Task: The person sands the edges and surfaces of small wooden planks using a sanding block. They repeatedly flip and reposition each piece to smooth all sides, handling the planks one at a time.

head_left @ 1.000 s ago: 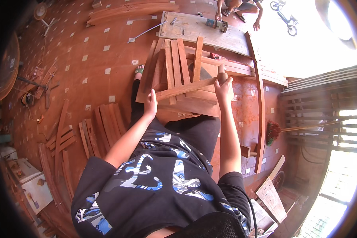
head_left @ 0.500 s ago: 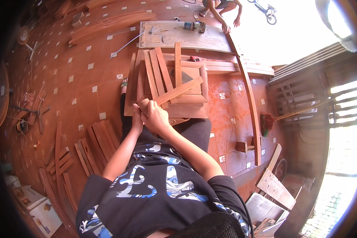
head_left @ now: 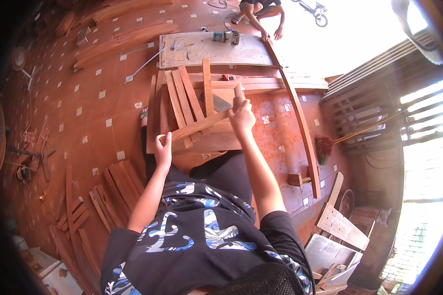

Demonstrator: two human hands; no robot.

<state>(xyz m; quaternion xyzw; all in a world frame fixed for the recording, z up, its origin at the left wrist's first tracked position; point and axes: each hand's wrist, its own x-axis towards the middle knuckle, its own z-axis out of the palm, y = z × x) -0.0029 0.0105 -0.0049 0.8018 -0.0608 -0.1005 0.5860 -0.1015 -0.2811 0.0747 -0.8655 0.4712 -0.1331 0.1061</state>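
My left hand (head_left: 163, 151) grips the near left end of a short wooden strip (head_left: 197, 126), thumb up along it. The strip slants up to the right across other pieces. At its far right end my right hand (head_left: 242, 119) is closed around a brown curled piece (head_left: 238, 98), which looks like folded sandpaper against the wood. Beneath lie a framed wooden panel (head_left: 224, 137) and several loose strips (head_left: 186, 93) fanned out. Another strip (head_left: 207, 88) stands out past the panel's far edge.
Beyond the panel lies a pale board (head_left: 197, 51) carrying a blue power tool (head_left: 226, 37). A crouching person (head_left: 265, 14) holds the far end of a long beam (head_left: 300, 123) on my right. Planks (head_left: 123, 179) lie on the tiled floor at left. A red broom (head_left: 325, 147) leans at right.
My right hand has moved up and right along the strip with the brown piece, away from my left hand. My left hand has shifted slightly left and down, staying on the strip's near end.
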